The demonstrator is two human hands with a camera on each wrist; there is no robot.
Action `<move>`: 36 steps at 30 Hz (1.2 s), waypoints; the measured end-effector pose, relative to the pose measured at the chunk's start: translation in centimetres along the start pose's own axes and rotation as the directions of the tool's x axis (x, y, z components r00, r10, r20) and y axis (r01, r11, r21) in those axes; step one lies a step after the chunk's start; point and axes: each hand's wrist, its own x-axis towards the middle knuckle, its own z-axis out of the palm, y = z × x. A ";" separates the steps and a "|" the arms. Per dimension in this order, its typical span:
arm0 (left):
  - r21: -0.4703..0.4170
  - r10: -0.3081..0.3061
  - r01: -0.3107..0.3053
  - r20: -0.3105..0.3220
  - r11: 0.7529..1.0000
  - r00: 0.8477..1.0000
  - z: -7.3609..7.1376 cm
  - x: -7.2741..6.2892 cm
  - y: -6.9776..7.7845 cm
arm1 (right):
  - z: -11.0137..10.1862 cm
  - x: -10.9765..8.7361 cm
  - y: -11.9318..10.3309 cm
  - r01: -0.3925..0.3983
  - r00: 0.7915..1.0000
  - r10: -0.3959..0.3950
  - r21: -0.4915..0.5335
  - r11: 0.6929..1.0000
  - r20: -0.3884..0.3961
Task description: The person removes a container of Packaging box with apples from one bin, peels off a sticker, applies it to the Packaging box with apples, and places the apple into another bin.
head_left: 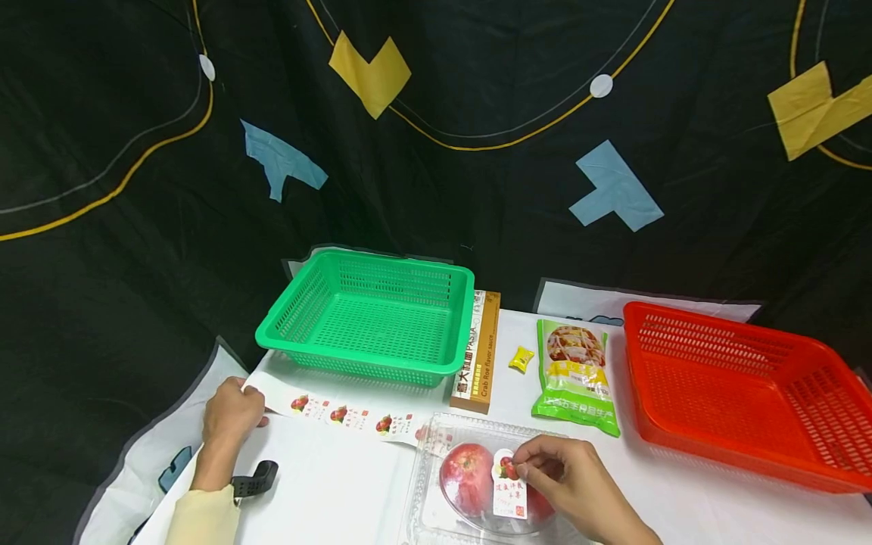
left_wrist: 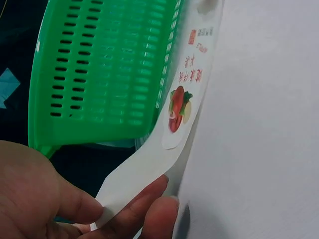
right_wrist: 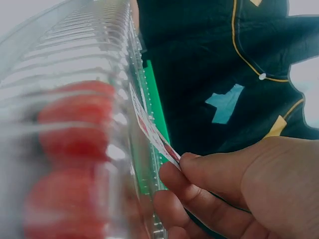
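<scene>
My right hand (head_left: pixel 568 477) pinches a white sticker (head_left: pixel 509 496) by its upper edge, between thumb and index finger. The sticker, printed with red fruit and red characters, lies over the lid of a clear plastic box (head_left: pixel 425 492). Inside that box are red apples (head_left: pixel 468 473), partly hidden by the sticker. In the right wrist view the sticker (right_wrist: pixel 152 134) stands at a slant beside the lid; I cannot tell how much of it touches. My left hand (head_left: pixel 232 412) pinches the bare end of a sticker strip (head_left: pixel 350 415), whose far end reaches the box.
A green basket (head_left: pixel 378 371) stands behind the strip. Right of it lie a pasta box (head_left: pixel 485 356), a small yellow packet (head_left: pixel 521 359) and a green-and-yellow food bag (head_left: pixel 577 378). A red basket (head_left: pixel 736 446) stands at the right. Black cloth (head_left: pixel 470 204) hangs behind the table.
</scene>
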 end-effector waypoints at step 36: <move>0.081 0.050 -0.055 0.059 0.995 0.997 -0.2 -1.9 1.7 | 1.7 1.0 -0.7 0.091 0.996 -0.088 -0.324 0.942 0.023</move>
